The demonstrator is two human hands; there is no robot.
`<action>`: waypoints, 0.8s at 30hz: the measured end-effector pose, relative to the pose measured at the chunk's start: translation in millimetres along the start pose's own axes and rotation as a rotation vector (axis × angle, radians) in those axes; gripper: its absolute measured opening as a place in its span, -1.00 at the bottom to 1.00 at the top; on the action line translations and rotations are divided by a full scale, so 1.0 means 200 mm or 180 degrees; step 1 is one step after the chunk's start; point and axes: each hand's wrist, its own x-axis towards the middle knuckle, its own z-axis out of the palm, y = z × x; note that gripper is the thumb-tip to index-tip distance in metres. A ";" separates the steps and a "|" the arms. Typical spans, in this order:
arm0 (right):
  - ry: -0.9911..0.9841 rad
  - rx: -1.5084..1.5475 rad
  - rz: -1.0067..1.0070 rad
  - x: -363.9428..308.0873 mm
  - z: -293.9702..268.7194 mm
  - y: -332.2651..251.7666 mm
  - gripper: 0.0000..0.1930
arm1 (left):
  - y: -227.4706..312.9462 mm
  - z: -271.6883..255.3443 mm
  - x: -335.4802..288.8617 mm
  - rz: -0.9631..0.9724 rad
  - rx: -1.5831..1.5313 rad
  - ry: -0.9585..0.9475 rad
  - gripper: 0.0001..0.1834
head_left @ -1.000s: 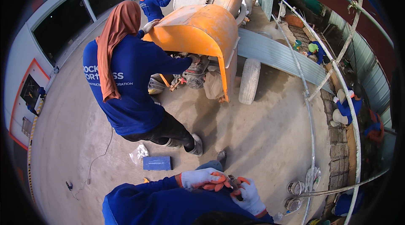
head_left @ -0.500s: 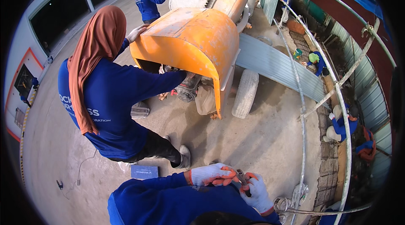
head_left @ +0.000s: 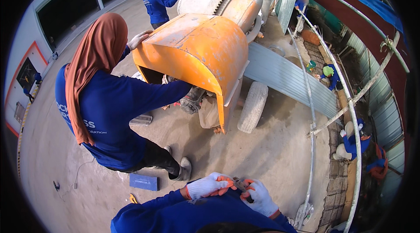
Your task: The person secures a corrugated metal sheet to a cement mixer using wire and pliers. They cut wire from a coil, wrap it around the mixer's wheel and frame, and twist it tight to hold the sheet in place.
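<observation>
The right hand (head_left: 260, 198) grips a small part (head_left: 239, 184) (details too small to tell); the left hand (head_left: 211, 186) curls its fingers against it, grip unclear. Handling judged unfinished: the part is not set down, well apart from the mixer (head_left: 192, 53).

The white knitted-cloth work gloves (head_left: 204, 186) carry a matt, rubbery-looking orange coating; the small grey metal-looking piece (head_left: 239, 184) looks dull. Scuffed, chipped paint covers the curved orange metal cover (head_left: 192, 47); the ribbed grey metal sheet (head_left: 288, 74) has a soft sheen, while the draped rust-brown head cloth (head_left: 98, 53) and grey concrete floor (head_left: 271, 163) look matt
</observation>
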 end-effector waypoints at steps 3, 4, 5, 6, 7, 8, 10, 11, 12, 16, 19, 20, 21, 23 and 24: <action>-0.0056 0.0053 -0.0157 0.05 -0.09 0.08 -0.77 | -0.02 0.05 0.08 0.0130 -0.0163 0.0138 -0.55; -0.0059 0.0037 -0.0193 0.05 -0.12 0.10 -0.78 | -0.03 0.07 0.11 0.0186 -0.0213 0.0162 -0.55; -0.0049 0.0005 -0.0241 0.06 -0.15 0.12 -0.78 | -0.02 0.09 0.13 0.0167 -0.0169 0.0163 -0.56; -0.0054 0.0011 -0.0240 0.05 -0.18 0.15 -0.78 | -0.01 0.11 0.16 0.0147 -0.0123 0.0159 -0.57; -0.0055 0.0014 -0.0236 0.03 -0.21 0.17 -0.78 | 0.00 0.12 0.19 0.0126 -0.0075 0.0151 -0.58; -0.0053 0.0042 -0.0218 0.02 -0.23 0.18 -0.78 | 0.00 0.14 0.21 0.0140 -0.0100 0.0124 -0.58; -0.0046 0.0073 -0.0160 0.01 -0.27 0.21 -0.79 | 0.01 0.16 0.27 0.0168 -0.0145 0.0061 -0.58; -0.0043 0.0101 -0.0124 0.01 -0.29 0.23 -0.79 | 0.03 0.17 0.28 0.0161 -0.0132 0.0057 -0.58; -0.0015 0.0078 -0.0113 0.01 -0.30 0.24 -0.79 | 0.05 0.18 0.30 0.0156 -0.0119 0.0052 -0.58; 0.0068 0.0084 -0.0086 0.01 -0.32 0.30 -0.79 | 0.12 0.21 0.36 0.0086 -0.0175 0.0105 -0.55; 0.0081 0.0069 -0.0090 0.00 -0.34 0.34 -0.78 | 0.13 0.21 0.41 -0.0024 -0.0174 0.0057 -0.54; 0.0067 0.0040 -0.0086 0.00 -0.34 0.35 -0.78 | 0.14 0.21 0.42 -0.0058 -0.0214 0.0023 -0.54; 0.0092 0.0035 -0.0076 0.00 -0.34 0.35 -0.77 | 0.14 0.20 0.42 -0.0093 -0.0255 -0.0009 -0.54; 0.0139 0.0028 -0.0059 0.01 -0.34 0.36 -0.76 | 0.15 0.20 0.43 -0.0101 -0.0273 -0.0002 -0.54; 0.0216 0.0098 -0.0055 0.01 -0.33 0.37 -0.73 | 0.16 0.21 0.43 -0.0074 -0.0251 0.0037 -0.54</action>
